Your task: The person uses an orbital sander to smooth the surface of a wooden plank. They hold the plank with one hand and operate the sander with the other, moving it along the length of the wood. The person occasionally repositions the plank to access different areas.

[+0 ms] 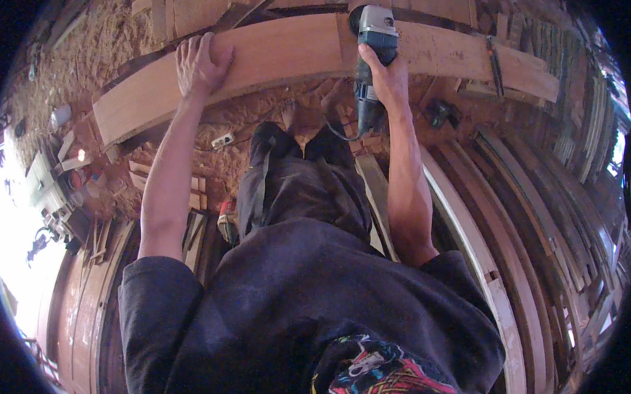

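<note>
A long, smooth, light-brown wooden plank stretches across in front of me. My left hand rests on its left part, fingers spread over the surface. Over the plank right of the middle, my right hand is wrapped round the body of an angle grinder, teal with a silver head. A dark round disc shows at the left of that head; whether it touches the wood I cannot tell. From the tool's near end a dark cord runs down by my feet.
Sawdust covers the ground. A white power strip lies near my feet, and a dark green power tool sits below the plank's right half. Long boards are stacked at right, more boards at left. A dark bar crosses the plank.
</note>
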A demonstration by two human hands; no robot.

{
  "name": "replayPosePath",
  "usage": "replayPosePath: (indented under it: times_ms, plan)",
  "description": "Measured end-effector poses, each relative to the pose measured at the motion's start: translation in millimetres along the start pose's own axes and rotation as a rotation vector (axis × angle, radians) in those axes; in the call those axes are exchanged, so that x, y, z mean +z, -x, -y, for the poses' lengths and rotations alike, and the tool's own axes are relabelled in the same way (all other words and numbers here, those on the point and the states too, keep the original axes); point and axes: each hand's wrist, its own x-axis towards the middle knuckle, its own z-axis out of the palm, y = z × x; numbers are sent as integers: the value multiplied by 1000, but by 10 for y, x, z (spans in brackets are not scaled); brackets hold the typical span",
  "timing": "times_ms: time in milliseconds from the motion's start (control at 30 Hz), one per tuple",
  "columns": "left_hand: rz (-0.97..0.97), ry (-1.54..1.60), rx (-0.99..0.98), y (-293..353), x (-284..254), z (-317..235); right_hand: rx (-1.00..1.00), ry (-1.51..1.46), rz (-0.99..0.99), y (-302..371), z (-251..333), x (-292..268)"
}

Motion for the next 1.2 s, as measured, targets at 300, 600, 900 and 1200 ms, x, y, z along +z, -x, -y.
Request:
replayPosePath:
  times_ms: [300,600,900,1200]
  plan:
    - [11,27,-4,-1,-50,-20,23,-52,27,62,220,186]
    - [-27,37,22,-7,-47,-16,-26,-29,17,-83,151,237]
    - [-41,16,13,-5,-46,-32,-29,25,-28,-103,170,93]
    - [-23,22,6,-14,-45,-19,-13,10,29,-68,270,213]
